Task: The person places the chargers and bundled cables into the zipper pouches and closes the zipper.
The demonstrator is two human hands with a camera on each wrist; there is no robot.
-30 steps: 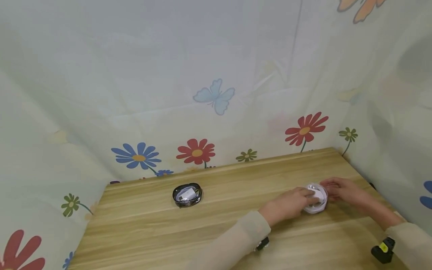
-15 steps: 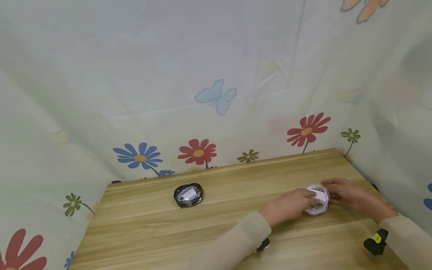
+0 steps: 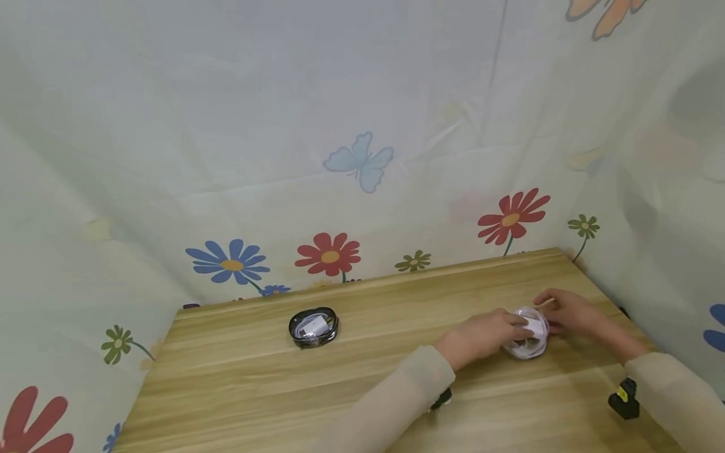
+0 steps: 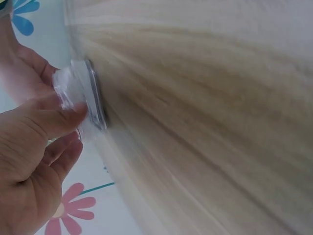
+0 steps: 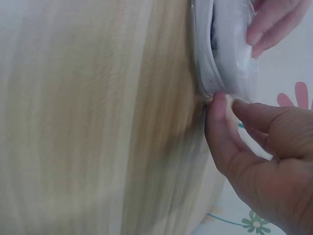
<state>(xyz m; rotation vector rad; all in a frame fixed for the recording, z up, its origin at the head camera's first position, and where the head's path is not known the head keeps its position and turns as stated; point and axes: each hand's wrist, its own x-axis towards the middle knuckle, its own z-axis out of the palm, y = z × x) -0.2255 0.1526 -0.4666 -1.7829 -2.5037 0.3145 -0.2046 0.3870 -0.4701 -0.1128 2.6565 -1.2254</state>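
Note:
A round white coiled-cable packet [image 3: 529,340] in clear plastic lies on the wooden table [image 3: 362,377] at the right. My left hand [image 3: 517,327] pinches its near-left side between thumb and fingers. The left wrist view shows this thumb pressed on the packet [image 4: 80,95]. My right hand [image 3: 548,314] holds the far-right edge. In the right wrist view its thumb and forefinger [image 5: 217,110] pinch the packet's rim [image 5: 225,54]. A second bundle, a black coiled cable [image 3: 313,327] with a white label, sits alone at the table's left-middle.
Floral cloth [image 3: 340,189] hangs close behind the table and along both sides. The table's back edge and right corner [image 3: 561,251] meet the cloth. Small black wrist devices [image 3: 622,397] sit under the sleeves.
Both hands stay on the white packet. The right hand and forearm have drawn a little leftward and closer to it; the packet has barely shifted.

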